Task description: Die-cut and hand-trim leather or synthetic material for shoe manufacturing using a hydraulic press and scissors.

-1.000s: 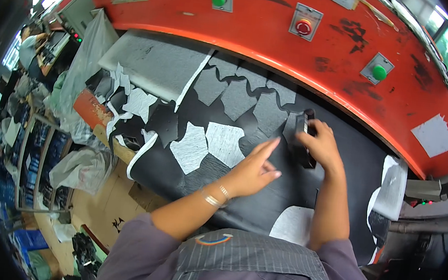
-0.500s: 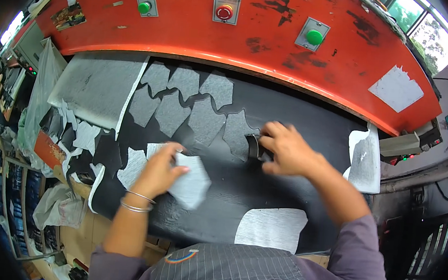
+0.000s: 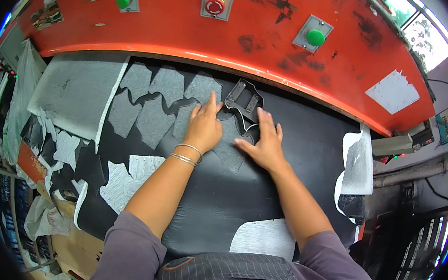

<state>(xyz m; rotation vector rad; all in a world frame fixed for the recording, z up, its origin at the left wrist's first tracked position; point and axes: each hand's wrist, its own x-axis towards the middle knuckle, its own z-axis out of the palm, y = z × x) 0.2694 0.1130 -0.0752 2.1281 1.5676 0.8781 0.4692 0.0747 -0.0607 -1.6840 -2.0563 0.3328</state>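
Note:
A steel cutting die with an irregular outline lies on black sheet material, just right of the top row of grey cut-out shapes. My right hand is open, thumb and fingers spread, its fingertips at the die's lower right edge. My left hand rests over the grey shapes with its index finger stretched toward the top row; it holds nothing. It partly covers one shape. Pale cut pieces lie beside my left forearm.
An orange machine beam spans the far side, with a red button between two green ones. Grey-white sheet covers the left, with scraps below it. A pale piece lies near my body; a light offcut hangs at right.
The die has moved away from me to beside the top row. My left hand has let go of a pale piece at the lower left and reached forward. My right hand's grip has opened.

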